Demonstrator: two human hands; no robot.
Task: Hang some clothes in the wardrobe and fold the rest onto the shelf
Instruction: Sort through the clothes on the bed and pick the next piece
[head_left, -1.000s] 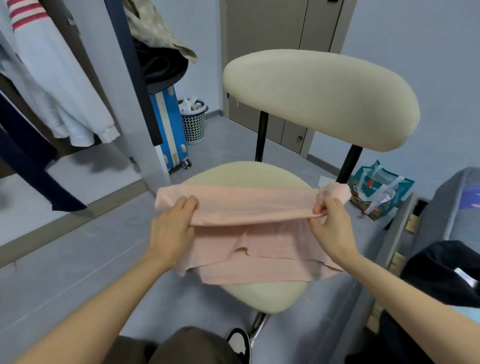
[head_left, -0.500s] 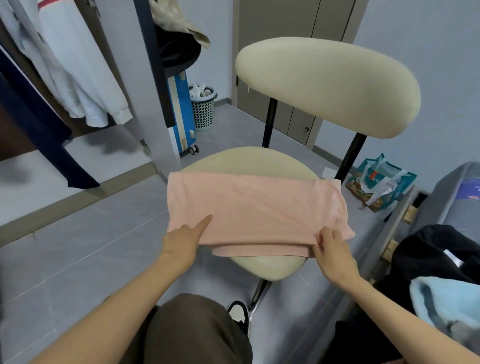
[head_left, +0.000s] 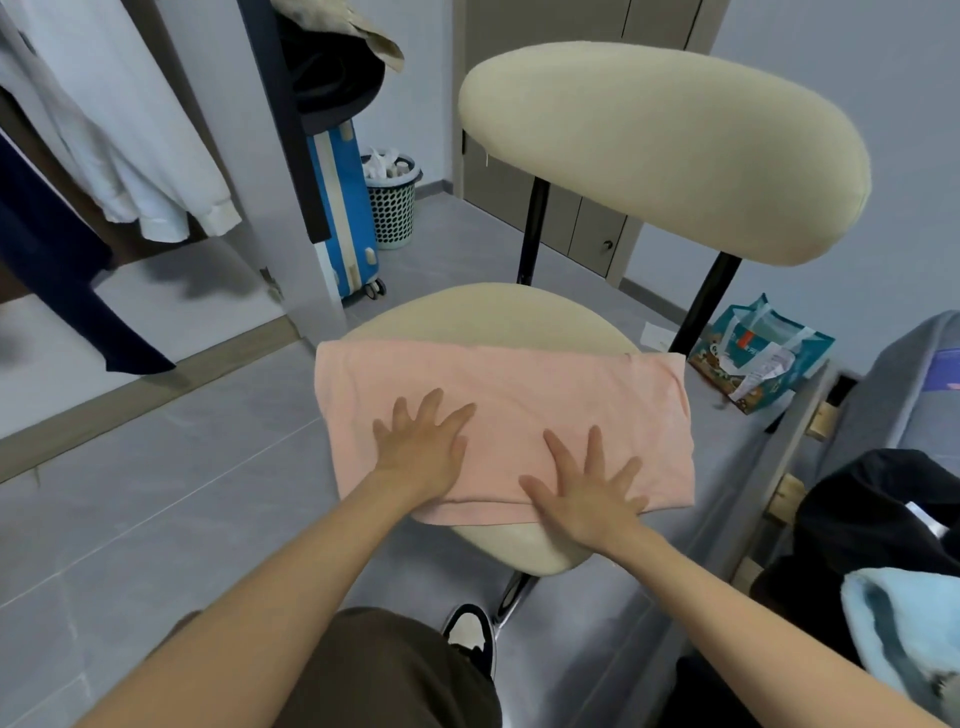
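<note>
Left hand (head_left: 423, 449) and right hand (head_left: 589, 493) flat, fingers spread, no grip on pink shirt (head_left: 519, 405); its ends overhang chair seat (head_left: 483, 317); may slide off when lifted.

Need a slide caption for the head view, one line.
Both hands, left hand and right hand, press flat on a folded pink garment lying on a cream chair seat.

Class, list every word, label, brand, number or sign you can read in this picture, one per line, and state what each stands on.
No text can be read here.
Teal printed bag on the floor by the chair: print and a white label, too blurred to read.
Blue suitcase: no lettering visible.
Pink garment under both hands: plain, no print.
</note>
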